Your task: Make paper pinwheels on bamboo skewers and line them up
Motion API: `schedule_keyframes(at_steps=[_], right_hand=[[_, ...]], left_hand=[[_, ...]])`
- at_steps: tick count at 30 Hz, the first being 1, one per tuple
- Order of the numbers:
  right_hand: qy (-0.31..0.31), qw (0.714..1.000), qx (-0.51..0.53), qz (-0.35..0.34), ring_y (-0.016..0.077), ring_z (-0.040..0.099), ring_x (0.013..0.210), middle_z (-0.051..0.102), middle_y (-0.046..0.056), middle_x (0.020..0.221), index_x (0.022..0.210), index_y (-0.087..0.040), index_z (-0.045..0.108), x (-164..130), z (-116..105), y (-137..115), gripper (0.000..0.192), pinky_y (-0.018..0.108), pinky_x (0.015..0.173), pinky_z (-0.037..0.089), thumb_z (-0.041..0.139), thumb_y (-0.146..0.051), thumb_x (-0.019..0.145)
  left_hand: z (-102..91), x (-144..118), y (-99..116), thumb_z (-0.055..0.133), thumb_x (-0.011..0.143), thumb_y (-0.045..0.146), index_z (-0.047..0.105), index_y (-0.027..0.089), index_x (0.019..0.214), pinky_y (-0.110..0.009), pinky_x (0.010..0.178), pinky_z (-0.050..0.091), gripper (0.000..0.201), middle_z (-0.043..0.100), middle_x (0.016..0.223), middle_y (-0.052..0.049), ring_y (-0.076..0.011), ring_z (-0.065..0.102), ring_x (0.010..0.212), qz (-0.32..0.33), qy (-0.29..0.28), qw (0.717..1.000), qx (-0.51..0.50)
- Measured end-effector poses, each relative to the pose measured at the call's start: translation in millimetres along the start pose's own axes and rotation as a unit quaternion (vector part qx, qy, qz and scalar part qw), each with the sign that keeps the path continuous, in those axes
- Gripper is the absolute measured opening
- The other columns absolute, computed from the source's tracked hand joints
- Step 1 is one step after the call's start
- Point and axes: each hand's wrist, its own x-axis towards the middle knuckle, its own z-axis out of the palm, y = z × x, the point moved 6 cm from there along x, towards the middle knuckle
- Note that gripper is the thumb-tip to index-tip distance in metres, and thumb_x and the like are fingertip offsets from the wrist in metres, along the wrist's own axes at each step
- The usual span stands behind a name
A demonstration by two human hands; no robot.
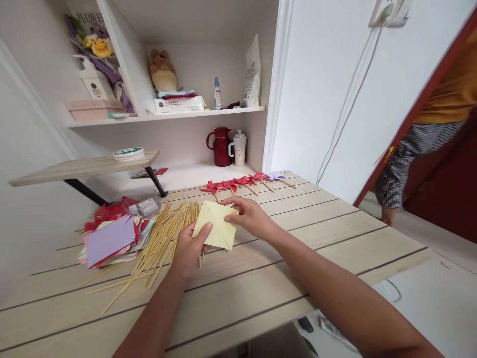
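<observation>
Fingers of both my hands are closed on a pale yellow square of folded paper point(217, 226), held just above the light wooden slatted table point(316, 233). My left hand point(190, 251) comes up from below with the forearm angled in from the lower left, thumb pressed on top of the paper's near left corner, the other fingers hidden beneath. My right hand point(250, 217) reaches across from the right, wrist bent inward, fingertips pinching the sheet's far right edge. The paper shows diagonal creases and tilts with one corner pointing toward me.

Just beside my left hand lies a loose bundle of thin bamboo sticks point(160, 241), some under the paper. Further left sits a stack of coloured paper squares point(112, 238), purple on top. Beyond the paper, a row of red paper pinwheels on sticks point(238, 184) lies near the table's far edge, with one purple pinwheel point(276, 176) at its right end.
</observation>
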Motion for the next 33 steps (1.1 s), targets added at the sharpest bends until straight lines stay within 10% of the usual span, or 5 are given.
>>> schedule_keyframes(at_steps=[7,12,24,33], right_hand=[[0.057,0.966,-0.194,-0.164,0.0270,0.056,0.121,0.057,0.010,0.137,0.139,-0.031,0.052,-8,4,-23,0.066,0.049,0.102,0.046,0.076,-0.018,0.078],[0.038,0.912,-0.304,-0.274,0.0346,0.029,0.148,0.030,0.007,0.161,0.120,-0.031,0.066,-22,18,-41,0.036,0.058,0.117,0.029,0.074,-0.029,0.085],[0.038,0.953,-0.202,-0.223,0.0320,0.035,0.145,0.044,0.003,0.153,0.079,-0.028,0.078,-21,19,-40,0.006,0.057,0.120,0.026,0.078,-0.032,0.083],[0.040,0.947,-0.205,-0.243,0.0307,0.030,0.148,0.037,-0.001,0.158,0.100,-0.036,0.079,-20,17,-35,0.019,0.055,0.121,0.027,0.079,-0.034,0.082]], left_hand=[[-2.2,-1,3,0.084,0.068,0.050,0.073,0.010,0.087,-0.019,0.039,0.041,0.045,0.069,0.069,-0.005,-0.0080,0.052,0.047,0.009,0.050,0.999,-0.017],[-3.4,-2,8,0.082,0.071,0.048,0.072,0.011,0.084,-0.018,0.039,0.039,0.041,0.065,0.064,-0.002,-0.0068,0.049,0.046,0.035,0.042,0.997,-0.062],[-5.6,-4,15,0.083,0.070,0.043,0.068,0.013,0.075,-0.018,0.039,0.035,0.034,0.062,0.061,0.001,-0.0060,0.045,0.046,0.044,0.080,0.988,-0.126],[-2.1,-7,18,0.084,0.068,0.042,0.069,0.013,0.081,-0.018,0.038,0.034,0.036,0.063,0.065,0.001,-0.0051,0.045,0.046,0.036,0.078,0.985,-0.151]])
